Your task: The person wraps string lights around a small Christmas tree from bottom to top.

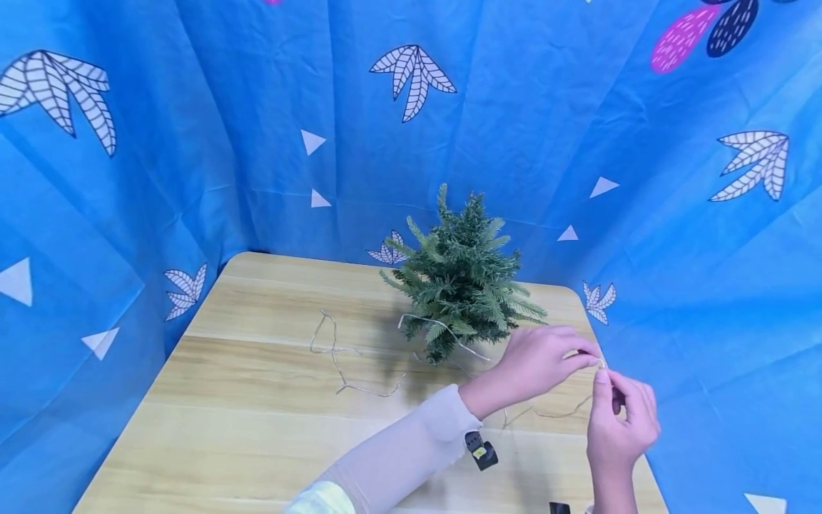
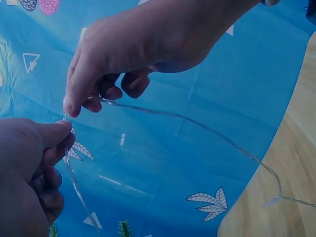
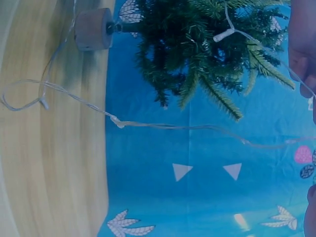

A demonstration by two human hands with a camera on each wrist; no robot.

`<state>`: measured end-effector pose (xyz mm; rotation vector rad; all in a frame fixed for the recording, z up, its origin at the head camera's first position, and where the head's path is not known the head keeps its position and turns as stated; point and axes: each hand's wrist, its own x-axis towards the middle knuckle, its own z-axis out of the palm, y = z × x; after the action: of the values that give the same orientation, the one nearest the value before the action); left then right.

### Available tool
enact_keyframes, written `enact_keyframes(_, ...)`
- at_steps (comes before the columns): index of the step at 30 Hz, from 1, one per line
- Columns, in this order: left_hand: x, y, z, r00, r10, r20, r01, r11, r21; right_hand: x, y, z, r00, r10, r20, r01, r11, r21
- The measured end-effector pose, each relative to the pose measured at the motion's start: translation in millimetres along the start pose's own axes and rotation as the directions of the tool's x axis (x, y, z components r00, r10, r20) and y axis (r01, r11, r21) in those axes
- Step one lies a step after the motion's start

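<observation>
My left hand reaches across to the right and pinches a thin clear string-light wire between thumb and fingertips. Close beside it, my right hand pinches the same wire, the fingertips of both hands nearly meeting. In the left wrist view the string of lights runs from the fingers down to the table, and a second stretch hangs below the other hand. A small artificial Christmas tree stands behind the hands. The wire passes across its front, with a white bulb showing against the branches in the right wrist view.
More of the wire lies in loose loops on the wooden table, left of the tree. The tree's round base rests on the tabletop. A blue patterned cloth hangs around the back and sides of the table.
</observation>
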<state>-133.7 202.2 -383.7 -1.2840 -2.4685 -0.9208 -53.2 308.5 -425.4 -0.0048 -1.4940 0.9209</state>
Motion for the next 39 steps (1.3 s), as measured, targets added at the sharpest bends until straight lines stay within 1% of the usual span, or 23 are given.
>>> enact_keyframes(2, 2.6, 1.6, 0.4, 1.000, -0.012, 0.025, 0.012, 1.000, 0.003, -0.8, -0.8, -1.2, 1.000, 0.016, 0.010, -0.016, 1.000, 0.005)
enact_keyframes(4, 5.1, 3.2, 0.7, 0.999, -0.020, 0.035, 0.020, 1.000, 0.006, -1.4, -1.9, -2.3, 0.999, 0.044, 0.018, -0.044, 0.999, 0.005)
enact_keyframes(7, 8.1, 5.6, 1.1, 0.999, -0.029, 0.024, 0.029, 1.000, -0.001, -1.8, -2.9, -4.7, 0.992, 0.118, 0.032, -0.117, 0.993, -0.025)
enact_keyframes(9, 10.0, 6.9, 1.5, 1.000, -0.029, 0.001, 0.029, 1.000, -0.009, -2.3, -2.4, -6.7, 0.982, 0.185, 0.029, -0.182, 0.981, -0.070)
enact_keyframes(11, 11.5, 7.8, 1.5, 0.999, -0.035, -0.022, 0.035, 0.999, -0.017, -3.2, -0.6, -8.5, 0.967, 0.256, 0.020, -0.252, 0.962, -0.107)
enact_keyframes(13, 13.2, 8.3, 1.4, 0.999, -0.038, -0.037, 0.037, 0.999, -0.027, -4.2, 2.8, -10.1, 0.949, 0.316, 0.002, -0.314, 0.944, -0.105)
enact_keyframes(14, 14.2, 8.5, 1.3, 0.998, -0.042, -0.041, 0.040, 0.999, -0.033, -4.8, 4.6, -10.8, 0.940, 0.342, -0.006, -0.341, 0.937, -0.078)
enact_keyframes(16, 16.6, 8.7, 1.1, 0.998, -0.046, -0.044, 0.044, 0.998, -0.045, -5.7, 8.2, -11.6, 0.920, 0.392, -0.010, -0.391, 0.919, 0.058)
enact_keyframes(18, 19.5, 8.7, 1.1, 0.998, -0.041, -0.045, 0.038, 0.997, -0.062, -6.5, 10.6, -12.4, 0.903, 0.429, -0.009, -0.421, 0.891, 0.172)
enact_keyframes(19, 21.0, 8.6, 1.2, 0.998, -0.037, -0.045, 0.034, 0.997, -0.070, -7.0, 11.0, -12.7, 0.894, 0.448, -0.007, -0.437, 0.874, 0.214)
enact_keyframes(21, 24.0, 8.3, 1.6, 0.998, -0.031, -0.047, 0.027, 0.996, -0.084, -8.3, 10.8, -13.3, 0.873, 0.488, 0.000, -0.470, 0.841, 0.266)
enact_keyframes(23, 26.4, 8.0, 2.2, 0.998, -0.027, -0.049, 0.023, 0.995, -0.093, -10.0, 9.8, -13.9, 0.860, 0.510, 0.006, -0.493, 0.830, 0.260)
enact_keyframes(26, 29.8, 7.3, 3.5, 0.998, -0.030, -0.051, 0.025, 0.994, -0.104, -12.7, 9.8, -13.9, 0.845, 0.535, 0.002, -0.512, 0.807, 0.295)
enact_keyframes(28, 32.2, 7.0, 4.0, 0.998, -0.038, -0.053, 0.031, 0.991, -0.127, -14.2, 10.3, -14.7, 0.839, 0.544, -0.001, -0.522, 0.806, 0.280)
enact_keyframes(31, 35.5, 6.7, 3.4, 0.997, -0.052, -0.048, 0.043, 0.985, -0.166, -15.3, 11.6, -15.9, 0.827, 0.562, -0.017, -0.551, 0.815, 0.177)
enact_keyframes(33, 36.7, 6.9, 2.4, 0.997, -0.065, -0.036, 0.057, 0.979, -0.196, -15.5, 12.6, -17.1, 0.825, 0.565, -0.020, -0.561, 0.821, 0.106)
enact_keyframes(36, 36.2, 6.8, 0.7, 0.996, -0.090, -0.011, 0.085, 0.969, -0.234, -13.2, 14.4, -17.4, 0.826, 0.562, -0.029, -0.560, 0.826, 0.064)
enact_keyframes(39, 34.7, 6.4, -1.4, 0.993, -0.116, -0.009, 0.109, 0.953, -0.283, -7.0, 14.5, -16.2, 0.835, 0.549, -0.051, -0.548, 0.836, 0.018)
